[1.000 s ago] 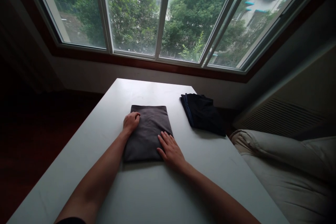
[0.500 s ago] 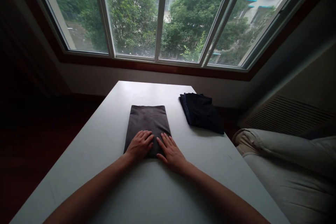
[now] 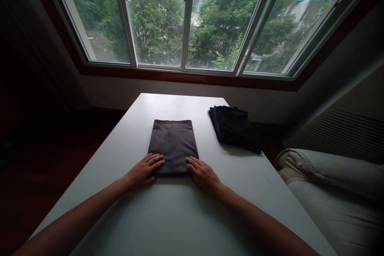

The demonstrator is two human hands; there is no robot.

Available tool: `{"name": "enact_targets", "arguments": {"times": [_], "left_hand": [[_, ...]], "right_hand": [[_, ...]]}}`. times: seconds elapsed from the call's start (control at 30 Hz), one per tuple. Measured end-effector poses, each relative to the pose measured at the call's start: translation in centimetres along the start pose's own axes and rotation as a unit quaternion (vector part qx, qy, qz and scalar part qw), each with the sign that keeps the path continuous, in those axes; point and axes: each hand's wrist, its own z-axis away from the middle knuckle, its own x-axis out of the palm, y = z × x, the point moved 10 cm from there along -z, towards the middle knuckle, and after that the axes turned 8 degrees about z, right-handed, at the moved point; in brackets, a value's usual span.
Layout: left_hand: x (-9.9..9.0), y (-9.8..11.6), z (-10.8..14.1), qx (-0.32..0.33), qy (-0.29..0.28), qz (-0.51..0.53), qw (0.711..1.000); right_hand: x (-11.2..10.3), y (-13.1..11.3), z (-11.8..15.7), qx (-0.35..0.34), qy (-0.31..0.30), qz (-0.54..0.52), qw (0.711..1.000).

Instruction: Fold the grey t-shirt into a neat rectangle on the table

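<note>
Both bare forearms are stretched forward and angled inward toward each other. The left hand is laid flat, palm down, with the fingers spread loosely and pointed forward and to the right. The right hand is likewise laid flat, palm down, with its fingers extended toward the left.
</note>
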Motion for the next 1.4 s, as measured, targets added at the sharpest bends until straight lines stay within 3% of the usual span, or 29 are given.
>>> {"name": "enact_targets", "arguments": {"times": [0.23,0.37,0.53,0.63,0.73,0.83,0.93,1.07,1.17,1.27,1.4], "left_hand": [[0.2,2.3,-1.2,0.009,0.092,-0.046,0.995],[-0.6,2.4,-1.5,0.0,0.124,-0.09,0.988],[-1.9,0.2,-0.1,0.01,0.123,-0.109,0.986],[-3.1,-2.0,1.0,-0.003,0.122,-0.049,0.991],[-4.6,-2.7,0.9,-0.015,0.11,0.039,0.993],[-7.4,-1.8,-0.3,-0.034,0.122,0.146,0.981],[-11.4,0.4,-1.6,-0.048,0.168,0.281,0.944],[-16.3,4.8,-3.0,-0.025,0.217,0.417,0.882],[-18.2,8.7,-4.9,0.014,0.222,0.478,0.85],[-19.0,11.2,-8.2,0.015,0.24,0.515,0.823],[-19.6,13.1,-15.7,-0.024,0.26,0.564,0.783]], "right_hand": [[-0.7,0.6,-1.0,0.041,0.03,0.002,0.999],[-0.4,0.8,-1.6,0.054,0.022,0.024,0.998],[-0.3,1.4,-1.0,0.024,0.036,0.023,0.999],[-0.7,1.8,-0.1,-0.003,0.063,-0.009,0.998],[-2.1,2.7,0.4,0.001,0.089,-0.07,0.994],[-5.7,4.1,0.7,0.049,0.119,-0.157,0.979],[-10.9,5.1,1.4,0.098,0.131,-0.252,0.954],[-19.5,6.4,4.1,0.147,0.185,-0.324,0.916],[-24.8,8.3,6.7,0.187,0.238,-0.352,0.886],[-27.4,11.0,8.1,0.222,0.254,-0.409,0.848],[-29.1,16.4,7.8,0.262,0.252,-0.442,0.82]]}}
